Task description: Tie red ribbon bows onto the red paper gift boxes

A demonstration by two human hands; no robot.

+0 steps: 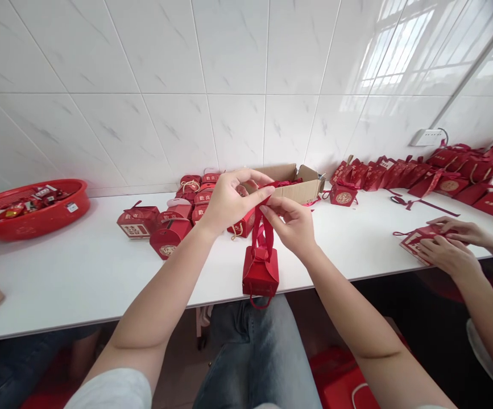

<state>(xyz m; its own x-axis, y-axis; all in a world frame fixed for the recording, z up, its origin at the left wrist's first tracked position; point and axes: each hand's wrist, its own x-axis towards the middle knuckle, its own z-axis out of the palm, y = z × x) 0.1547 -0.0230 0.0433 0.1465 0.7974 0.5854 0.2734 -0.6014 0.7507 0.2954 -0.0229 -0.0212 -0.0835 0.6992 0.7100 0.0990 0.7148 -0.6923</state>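
Note:
Just in front of me, near the table's front edge, stands a small red gift box (260, 275) with a cord handle hanging over the edge. A red ribbon (263, 233) rises from its top into my fingers. My left hand (237, 199) pinches the ribbon's upper part between thumb and fingers. Slightly lower and to the right, my right hand (291, 221) also pinches the ribbon. Both hands are close together above the box. Behind them, an open cardboard carton (310, 190) holds red material, partly hidden by my hands.
Several red gift boxes (172, 233) stand left of my hands, and more boxes (480, 170) crowd the right rear. A red plastic basket (33, 224) of wrapped sweets sits far left. On the right, another person's hands (453, 250) handle a red box. A power strip (429, 137) is at the wall.

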